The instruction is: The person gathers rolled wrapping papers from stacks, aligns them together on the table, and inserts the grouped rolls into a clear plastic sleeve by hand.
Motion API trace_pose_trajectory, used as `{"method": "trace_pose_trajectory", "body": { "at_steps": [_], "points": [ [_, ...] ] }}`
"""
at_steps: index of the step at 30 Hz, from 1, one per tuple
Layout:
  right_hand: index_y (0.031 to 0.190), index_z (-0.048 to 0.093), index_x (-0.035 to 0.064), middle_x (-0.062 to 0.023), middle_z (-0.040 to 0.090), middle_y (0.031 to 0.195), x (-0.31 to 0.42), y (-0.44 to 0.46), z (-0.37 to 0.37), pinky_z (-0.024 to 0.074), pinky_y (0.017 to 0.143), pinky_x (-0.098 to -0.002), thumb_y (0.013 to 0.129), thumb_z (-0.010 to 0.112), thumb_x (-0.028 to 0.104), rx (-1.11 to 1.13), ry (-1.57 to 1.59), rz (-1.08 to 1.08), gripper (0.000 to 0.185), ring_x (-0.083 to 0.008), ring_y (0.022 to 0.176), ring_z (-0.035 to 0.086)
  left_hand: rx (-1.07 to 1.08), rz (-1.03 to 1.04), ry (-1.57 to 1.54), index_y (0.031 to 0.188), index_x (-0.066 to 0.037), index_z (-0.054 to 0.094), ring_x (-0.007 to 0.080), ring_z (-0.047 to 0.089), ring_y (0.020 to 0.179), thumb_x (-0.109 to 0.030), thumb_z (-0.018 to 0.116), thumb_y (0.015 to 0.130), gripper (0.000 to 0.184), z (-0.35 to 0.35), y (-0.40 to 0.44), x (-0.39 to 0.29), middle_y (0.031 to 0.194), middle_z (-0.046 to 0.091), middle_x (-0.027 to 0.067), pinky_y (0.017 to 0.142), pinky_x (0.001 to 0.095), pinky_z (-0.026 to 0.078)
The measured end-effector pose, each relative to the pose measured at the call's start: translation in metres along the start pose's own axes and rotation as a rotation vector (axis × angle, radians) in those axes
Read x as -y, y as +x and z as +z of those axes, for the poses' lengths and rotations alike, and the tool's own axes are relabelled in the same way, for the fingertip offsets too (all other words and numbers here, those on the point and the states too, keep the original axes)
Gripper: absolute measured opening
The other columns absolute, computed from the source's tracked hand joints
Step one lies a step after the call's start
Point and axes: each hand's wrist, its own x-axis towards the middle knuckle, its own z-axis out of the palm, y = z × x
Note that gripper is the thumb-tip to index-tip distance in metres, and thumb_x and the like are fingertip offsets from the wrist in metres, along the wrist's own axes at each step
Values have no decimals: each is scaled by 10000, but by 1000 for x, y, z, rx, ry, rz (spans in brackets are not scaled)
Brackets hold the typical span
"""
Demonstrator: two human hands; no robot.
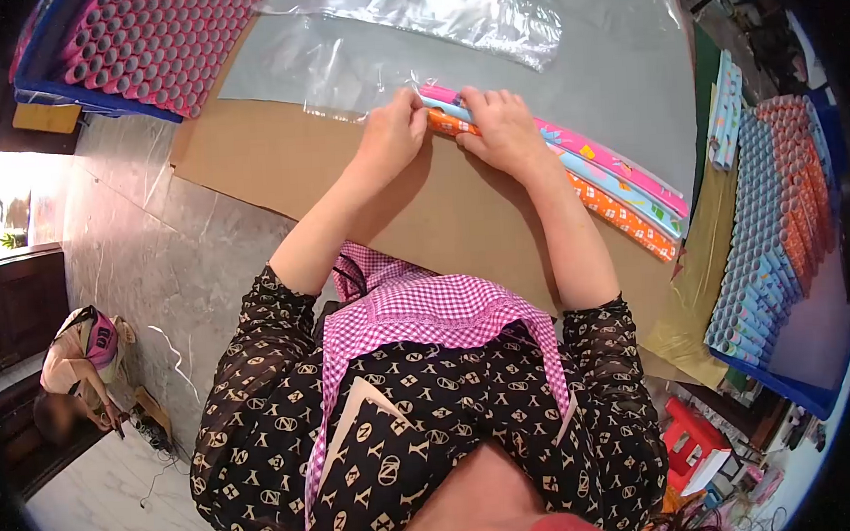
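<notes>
I steady the patterned rolls (617,186) on the counter (286,177), right hand (506,131) curled round them, left hand (391,137) closed by the clear plastic (334,88), its hold unclear; aligning ends calls for even pressure.

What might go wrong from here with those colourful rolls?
The thin clear plastic by the left hand might crease or tear if the patterned rolls catch it. Held near one end by the right hand, they might fan apart at the far end, close to the edge of the cardboard.
</notes>
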Motion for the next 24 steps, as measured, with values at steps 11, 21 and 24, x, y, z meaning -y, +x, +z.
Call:
{"method": "trace_pose_trajectory", "body": {
  "at_steps": [11, 21, 24],
  "points": [
    [1174, 504, 65, -169, 620, 1017, -3, -2, 0, 429, 901, -441, 775, 724, 236, -6, 33, -37, 487, -352, 1000, 565, 152, 104, 151, 1183, -14, 544, 334, 600, 1083, -174, 716, 807, 444, -43, -1, -14, 1216, 590, 187, 852, 406, 500],
    [1159, 504, 64, -163, 622, 1013, -4, -7, 0, 433, 897, -439, 770, 733, 238, -8, 24, -71, 483, -348, 1000, 569, 386, 459, 674, 1366, -59, 415, 331, 372, 1350, -318, 858, 609, 915, -29, 35, 6, 1378, 475, 109, 1077, 509, 312],
    [1136, 508, 36, -170, 634, 940, -5, -7, 1, 449, 875, -437, 755, 724, 232, -47, 24, -121, 480, -345, 952, 590, 454, 496, 645, 1308, -43, 453, 316, 432, 1286, -334, 852, 624, 844, -26, 40, 13, 1280, 533, 112, 1039, 502, 338]
  ]
}}
